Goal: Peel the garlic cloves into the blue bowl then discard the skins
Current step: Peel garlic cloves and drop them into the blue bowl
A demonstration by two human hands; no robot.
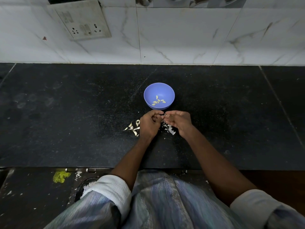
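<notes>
Both hands meet just in front of the bowl [159, 96], low over the bench [66, 113]. The left hand [149, 123] is curled, fingers tucked in around something small, most likely a clove, though the clove itself is hidden. The right hand [177, 122] has thumb and forefinger pinched on a tiny pale scrap between the two hands, probably skin being pulled off.

To do this step well: hold the clove firmly near one end, catch the loose edge of skin at the tip, and strip it along the length, not across it. Keep the work near the bowl rim so the bare clove drops straight in (and the skin falls outside it).

Which way the held clove points, I cannot tell. The peeled cloves [158, 100] in the bowl lie flat, long axes fanned in different directions. Unpeeled cloves [132, 128] lie left of the left hand, mostly slanted; skins [169, 128] are heaped under the right hand.
</notes>
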